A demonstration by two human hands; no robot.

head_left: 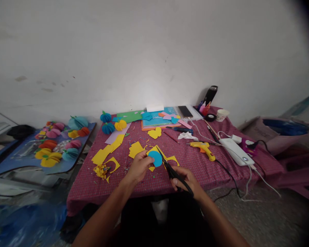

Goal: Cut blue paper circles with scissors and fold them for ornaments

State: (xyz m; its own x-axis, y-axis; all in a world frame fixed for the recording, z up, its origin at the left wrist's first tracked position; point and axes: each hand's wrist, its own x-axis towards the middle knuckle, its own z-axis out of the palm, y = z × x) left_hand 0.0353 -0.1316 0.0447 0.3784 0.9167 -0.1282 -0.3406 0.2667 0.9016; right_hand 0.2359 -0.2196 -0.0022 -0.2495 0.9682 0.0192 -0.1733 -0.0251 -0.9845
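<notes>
Dim, soft light; dark vignette at right corners; blurred lower-left edge.

Glue gun (204, 149) on table (211, 171), centre-right. Left of it: paper disc (155, 158), scissors (173, 171). Right: power strip (236, 151). Behind: phone (185, 111), paper cup (222, 115).

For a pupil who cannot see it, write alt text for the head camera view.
The left hand holds a blue paper circle while the right hand cuts it with black scissors, above a red checked tablecloth strewn with yellow paper scraps and a yellow glue gun.
</notes>
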